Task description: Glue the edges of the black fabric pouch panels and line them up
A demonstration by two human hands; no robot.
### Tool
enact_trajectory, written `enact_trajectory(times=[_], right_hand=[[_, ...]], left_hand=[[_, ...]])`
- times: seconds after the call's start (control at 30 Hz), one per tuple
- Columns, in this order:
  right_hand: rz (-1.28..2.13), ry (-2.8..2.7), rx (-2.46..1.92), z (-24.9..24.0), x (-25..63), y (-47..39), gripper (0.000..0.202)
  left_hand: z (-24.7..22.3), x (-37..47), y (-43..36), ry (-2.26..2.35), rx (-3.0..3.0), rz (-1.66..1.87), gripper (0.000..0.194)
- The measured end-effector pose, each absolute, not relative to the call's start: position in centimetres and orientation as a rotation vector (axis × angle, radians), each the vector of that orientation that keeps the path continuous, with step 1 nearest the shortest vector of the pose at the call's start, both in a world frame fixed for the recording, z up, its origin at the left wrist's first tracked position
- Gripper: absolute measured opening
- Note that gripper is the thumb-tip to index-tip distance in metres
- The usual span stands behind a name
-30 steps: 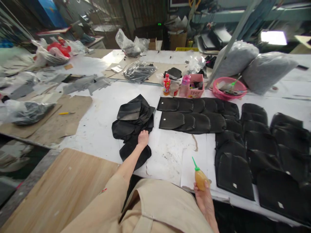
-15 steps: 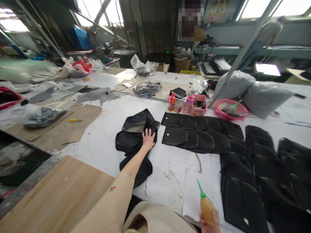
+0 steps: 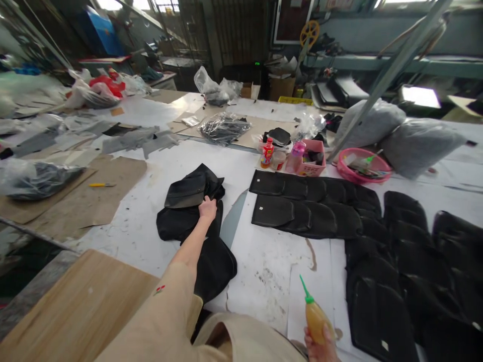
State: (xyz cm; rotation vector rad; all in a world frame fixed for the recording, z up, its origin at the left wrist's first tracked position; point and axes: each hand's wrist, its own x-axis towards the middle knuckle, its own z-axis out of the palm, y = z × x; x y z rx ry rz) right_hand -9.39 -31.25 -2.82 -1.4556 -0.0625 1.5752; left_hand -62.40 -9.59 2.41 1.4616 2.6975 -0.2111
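Observation:
My left hand (image 3: 208,207) reaches out over a loose pile of black leather pieces (image 3: 184,191) on the white-covered table. Its fingers are closed on the pile's right edge; how many pieces they hold is hidden. Nearer to me, another rounded black piece (image 3: 217,266) lies partly under my forearm. Low at the right, my right hand (image 3: 320,346) is wrapped round a squeeze bottle (image 3: 317,318) of amber liquid, probably glue. Its long green nozzle points up and slightly left. Overlapping black panels (image 3: 305,216) lie in rows beyond and right of the bottle.
A pink box (image 3: 312,163), a red-capped drink bottle (image 3: 267,153) and a pink basket (image 3: 364,166) stand behind the panels. A slanted metal post (image 3: 388,75) rises there. A wooden board (image 3: 83,306) is at the near left; a yellow cutter (image 3: 101,185) lies on brown card.
My left hand, spread flat on the pile before, has closed on its edge. The pile has shifted left, baring a grey patch of table. The bottle stays in my right hand.

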Motion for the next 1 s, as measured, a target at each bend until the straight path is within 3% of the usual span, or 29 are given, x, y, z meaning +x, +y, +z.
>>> enact_trajectory(times=[0.2, 0.3, 0.4, 0.47, 0.63, 0.77, 1.0], right_hand=[[1.581, 0.013, -1.590, -3.3, -9.6, -31.7, 0.055], [1.588, 0.053, -1.617, -3.8, -9.6, -31.3, 0.056], [1.591, 0.044, -1.619, -3.3, -9.7, -30.6, 0.056], [1.591, -0.020, -1.619, -2.9, -9.8, -30.2, 0.056], [1.578, -0.153, -1.619, -3.1, -9.4, -30.5, 0.058], [1.565, -0.059, -1.607, -3.3, -9.2, -30.9, 0.060], [1.679, 0.050, -1.460, 0.4, -10.3, -28.1, 0.058]], left_hand=[[4.3, -63.9, -12.6, 2.530, 1.526, -0.184, 0.036], [5.7, -64.2, -14.2, 2.516, 1.591, 0.047, 0.026], [6.4, -65.9, -14.5, 2.753, 1.544, 0.232, 0.031], [6.2, -67.6, -14.1, 2.885, 1.420, 0.183, 0.039], [5.3, -71.3, -13.6, 2.807, 1.216, 0.139, 0.032], [7.5, -72.0, -15.5, 2.858, 1.301, 0.513, 0.031], [15.8, -68.7, -20.3, 2.689, 1.172, 1.424, 0.031]])
